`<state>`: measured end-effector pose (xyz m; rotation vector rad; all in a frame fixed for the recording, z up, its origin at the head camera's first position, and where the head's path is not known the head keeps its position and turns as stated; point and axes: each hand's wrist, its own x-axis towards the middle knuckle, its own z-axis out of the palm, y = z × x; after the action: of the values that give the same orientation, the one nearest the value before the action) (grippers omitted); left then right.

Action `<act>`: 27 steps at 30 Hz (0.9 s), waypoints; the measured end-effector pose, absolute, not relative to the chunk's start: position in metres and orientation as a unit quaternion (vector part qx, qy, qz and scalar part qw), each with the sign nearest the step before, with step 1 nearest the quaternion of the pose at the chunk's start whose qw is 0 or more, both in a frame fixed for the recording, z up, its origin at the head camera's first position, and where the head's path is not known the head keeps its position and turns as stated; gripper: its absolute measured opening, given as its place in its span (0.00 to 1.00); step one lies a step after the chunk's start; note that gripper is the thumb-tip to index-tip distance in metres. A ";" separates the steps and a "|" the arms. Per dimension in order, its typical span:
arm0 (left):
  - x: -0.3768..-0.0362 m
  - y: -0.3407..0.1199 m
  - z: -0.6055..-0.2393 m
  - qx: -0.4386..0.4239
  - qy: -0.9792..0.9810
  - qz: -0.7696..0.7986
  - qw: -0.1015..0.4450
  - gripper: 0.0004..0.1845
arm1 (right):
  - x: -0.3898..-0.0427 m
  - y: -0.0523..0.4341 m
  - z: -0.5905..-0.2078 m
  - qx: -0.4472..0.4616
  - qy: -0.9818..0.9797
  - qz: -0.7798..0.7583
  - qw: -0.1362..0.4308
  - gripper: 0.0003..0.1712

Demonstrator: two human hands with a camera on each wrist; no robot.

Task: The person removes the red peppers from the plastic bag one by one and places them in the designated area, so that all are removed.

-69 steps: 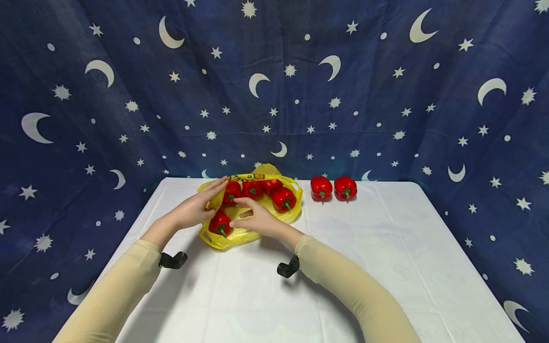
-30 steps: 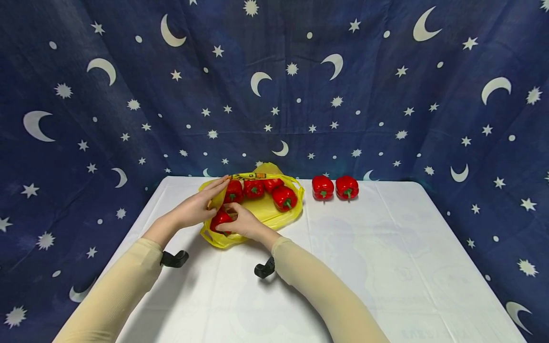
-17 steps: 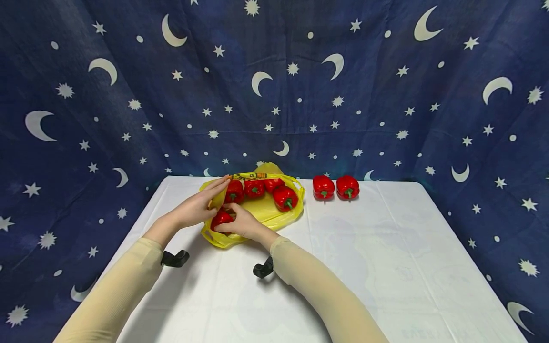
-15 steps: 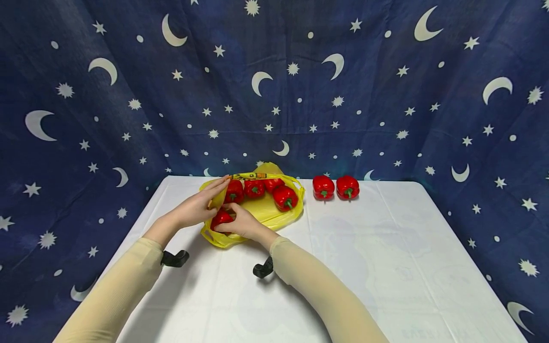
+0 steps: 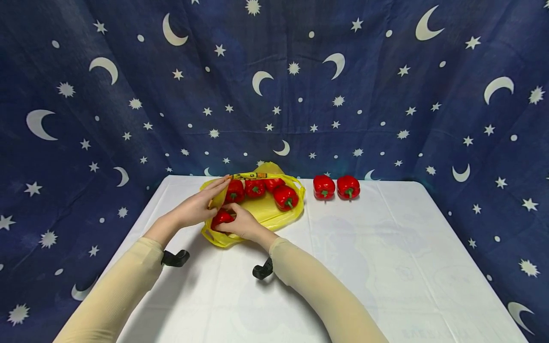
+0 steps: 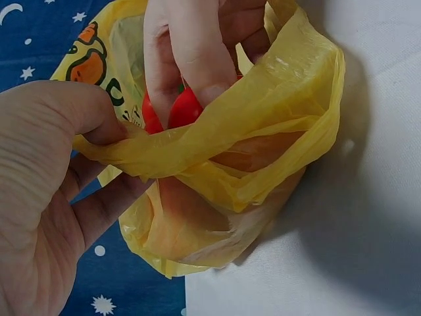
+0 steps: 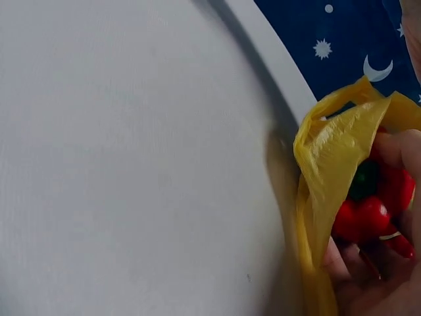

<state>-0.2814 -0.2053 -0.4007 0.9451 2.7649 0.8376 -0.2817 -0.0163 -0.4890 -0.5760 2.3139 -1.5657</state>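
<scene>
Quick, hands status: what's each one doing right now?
Left hand: pinching the yellow bag edge, holding it open.
Right hand: gripping a red pepper in the bag.

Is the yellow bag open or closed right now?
Open. The left hand holds the yellow bag by its rim, and the right hand grips a red pepper inside the mouth.
</scene>
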 end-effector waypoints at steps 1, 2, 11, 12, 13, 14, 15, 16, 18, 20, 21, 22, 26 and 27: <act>-0.282 -0.205 -0.401 0.311 0.908 0.275 0.051 0.47 | -0.283 -0.015 -0.489 -0.200 0.803 -0.542 0.143 0.38; -0.283 -0.205 -0.401 0.312 0.908 0.275 0.051 0.46 | -0.283 -0.014 -0.488 -0.201 0.805 -0.540 0.143 0.38; -0.286 -0.203 -0.401 0.310 0.908 0.279 0.047 0.47 | -0.285 -0.011 -0.491 -0.217 0.794 -0.549 0.145 0.42; -0.285 -0.203 -0.402 0.309 0.908 0.278 0.050 0.47 | -0.284 -0.012 -0.493 -0.216 0.799 -0.543 0.141 0.42; -0.284 -0.203 -0.403 0.307 0.909 0.276 0.054 0.47 | -0.283 -0.014 -0.494 -0.214 0.805 -0.535 0.137 0.43; -0.283 -0.203 -0.404 0.306 0.910 0.275 0.057 0.48 | -0.281 -0.016 -0.496 -0.212 0.812 -0.528 0.133 0.43; -0.283 -0.203 -0.405 0.305 0.910 0.274 0.059 0.48 | -0.280 -0.018 -0.497 -0.208 0.818 -0.520 0.126 0.43; -0.282 -0.203 -0.405 0.305 0.910 0.274 0.060 0.48 | -0.279 -0.020 -0.498 -0.204 0.824 -0.514 0.122 0.43; -0.281 -0.203 -0.406 0.305 0.910 0.276 0.058 0.48 | -0.277 -0.023 -0.497 -0.198 0.835 -0.501 0.111 0.44; -0.281 -0.204 -0.405 0.306 0.909 0.278 0.050 0.48 | -0.277 -0.027 -0.495 -0.192 0.843 -0.493 0.103 0.44; -0.281 -0.204 -0.405 0.307 0.909 0.278 0.048 0.48 | -0.277 -0.028 -0.494 -0.190 0.845 -0.489 0.102 0.44; -0.281 -0.204 -0.405 0.307 0.909 0.279 0.047 0.48 | -0.276 -0.029 -0.492 -0.188 0.848 -0.484 0.103 0.45; -0.281 -0.204 -0.404 0.308 0.907 0.284 0.047 0.47 | -0.275 -0.029 -0.488 -0.179 0.853 -0.478 0.110 0.46; -0.282 -0.204 -0.403 0.308 0.906 0.286 0.048 0.47 | -0.275 -0.028 -0.488 -0.177 0.854 -0.477 0.110 0.46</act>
<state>-0.2816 -0.2041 -0.4033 0.9405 2.7621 0.8728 -0.2749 -0.0282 -0.4876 -0.5210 2.5086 -1.4016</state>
